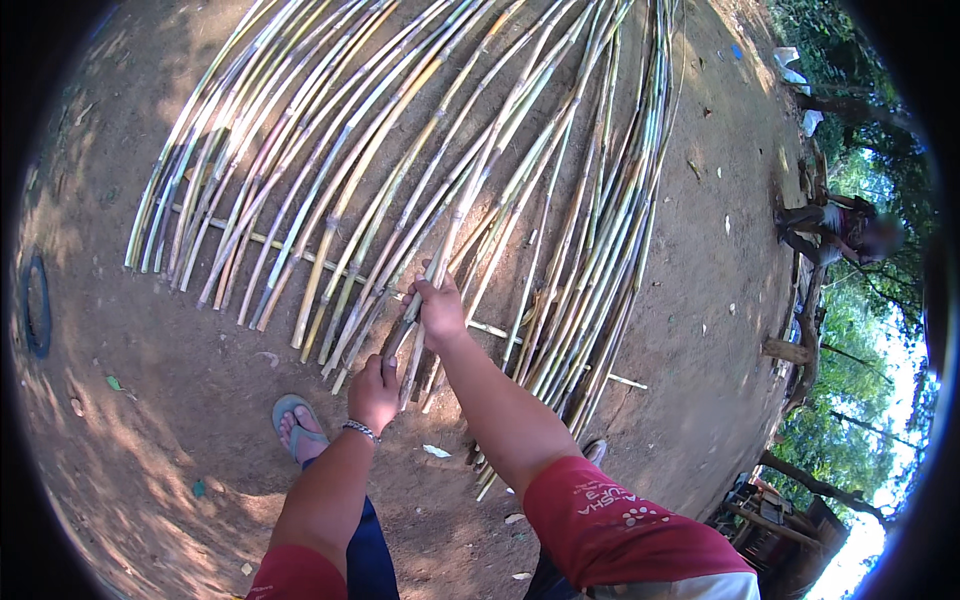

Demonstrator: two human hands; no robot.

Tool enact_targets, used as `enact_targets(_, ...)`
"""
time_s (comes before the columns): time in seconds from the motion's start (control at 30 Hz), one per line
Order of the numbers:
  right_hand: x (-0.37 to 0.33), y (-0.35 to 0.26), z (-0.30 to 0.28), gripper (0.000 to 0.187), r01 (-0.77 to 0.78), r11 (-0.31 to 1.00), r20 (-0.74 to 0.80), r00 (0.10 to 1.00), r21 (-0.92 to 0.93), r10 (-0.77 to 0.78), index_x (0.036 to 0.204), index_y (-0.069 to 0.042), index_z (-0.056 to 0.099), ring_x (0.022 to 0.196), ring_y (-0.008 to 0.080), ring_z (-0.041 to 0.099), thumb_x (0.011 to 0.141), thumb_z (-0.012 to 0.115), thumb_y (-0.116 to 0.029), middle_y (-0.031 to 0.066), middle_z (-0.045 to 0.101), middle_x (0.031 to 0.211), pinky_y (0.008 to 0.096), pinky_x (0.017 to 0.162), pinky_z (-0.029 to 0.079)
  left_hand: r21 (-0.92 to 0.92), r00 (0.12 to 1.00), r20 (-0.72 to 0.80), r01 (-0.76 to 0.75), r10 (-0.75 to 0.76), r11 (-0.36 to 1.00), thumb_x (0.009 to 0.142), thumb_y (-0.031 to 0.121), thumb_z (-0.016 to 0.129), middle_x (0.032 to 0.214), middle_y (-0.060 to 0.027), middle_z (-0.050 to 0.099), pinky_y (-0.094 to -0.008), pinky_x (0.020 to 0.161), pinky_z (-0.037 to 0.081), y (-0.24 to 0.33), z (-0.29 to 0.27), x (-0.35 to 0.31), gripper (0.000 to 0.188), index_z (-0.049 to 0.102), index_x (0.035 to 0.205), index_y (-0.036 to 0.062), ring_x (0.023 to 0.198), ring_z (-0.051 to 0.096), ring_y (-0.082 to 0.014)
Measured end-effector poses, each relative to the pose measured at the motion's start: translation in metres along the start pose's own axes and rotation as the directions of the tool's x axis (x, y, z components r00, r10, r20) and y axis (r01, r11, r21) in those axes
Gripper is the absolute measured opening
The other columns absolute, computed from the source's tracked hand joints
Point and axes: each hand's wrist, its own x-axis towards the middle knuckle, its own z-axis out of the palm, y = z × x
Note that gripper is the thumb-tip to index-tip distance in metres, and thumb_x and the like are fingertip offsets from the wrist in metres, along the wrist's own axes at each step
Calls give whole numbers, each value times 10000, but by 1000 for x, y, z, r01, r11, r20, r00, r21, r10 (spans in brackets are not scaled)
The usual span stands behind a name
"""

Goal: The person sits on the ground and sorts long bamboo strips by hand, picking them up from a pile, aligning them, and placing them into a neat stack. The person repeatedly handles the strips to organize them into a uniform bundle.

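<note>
Many long, thin bamboo poles [350,185] lie side by side on the ground, fanned out toward me. My left hand [374,398] is closed around the near end of one bamboo pole [404,332]. Farther along that pole, my right hand [440,312] grips it, with the thumb on top. Both hands are over the near ends of the row, close to neighbouring poles. A thinner crosswise pole [490,329] passes beneath the row. To the right of my hands is a denser bundle of poles [590,305].
Bare earth [690,330] with scattered leaves surrounds the poles. My sandalled foot [298,425] stands left of my hands. A dark ring [37,305] lies at far left. Another person [835,228] sits at the right edge, near logs [788,350] and trees.
</note>
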Motion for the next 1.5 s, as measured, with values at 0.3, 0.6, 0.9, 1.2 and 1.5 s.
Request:
enact_targets(0.3, -36, 11, -5, 146, 130, 988, -74, 988, -89, -137, 1115, -45, 465, 662, 166, 572, 996, 529, -100, 66, 555, 819, 327, 593, 523, 10, 998, 62, 9, -10, 1000, 990, 304, 488, 683, -244, 618, -559, 606, 463, 0, -2, -22, 288, 556, 903, 38, 669, 609, -465)
enact_targets(0.6, -32, 41, -28, 103, 123, 982, -85, 987, -147, -136, 1074, -64, 466, 671, 178, 594, 1004, 520, -117, 81, 583, 825, 336, 594, 531, -18, 999, 35, -9, 10, 1000, 986, 300, 500, 669, -252, 614, -560, 604, 469, -14, 14, -39, 305, 566, 897, 15, 658, 613, -465)
enact_targets(0.9, -5, 13, -31, 151, 9, 985, -121, 992, -175, -31, 1133, -80, 449, 642, 166, 558, 1001, 504, -130, 57, 528, 783, 330, 578, 518, 191, 980, -24, -188, 196, 963, 920, 203, 589, 1068, -199, 619, -476, 847, 494, -12, -26, 33, 249, 596, 1077, 11, 973, 614, -375)
enact_targets(1.2, -39, -24, -104, 231, 15, 993, -79, 997, -115, -24, 1208, -92, 470, 634, 163, 503, 996, 522, -169, 36, 501, 770, 334, 573, 459, 444, 992, -92, -36, 86, 895, 878, 96, 597, 1140, -193, 593, -418, 856, 535, 6, -10, 93, 338, 534, 1201, 19, 1038, 622, -349)
enact_targets(1.5, -55, -46, -142, 234, -24, 984, -93, 996, -178, 7, 1201, -103, 465, 646, 155, 479, 986, 537, -161, 32, 474, 780, 327, 574, 439, 468, 998, -38, -34, 59, 883, 941, 223, 535, 1012, -199, 674, -472, 808, 531, 14, 2, 107, 249, 596, 1082, 28, 976, 655, -363)
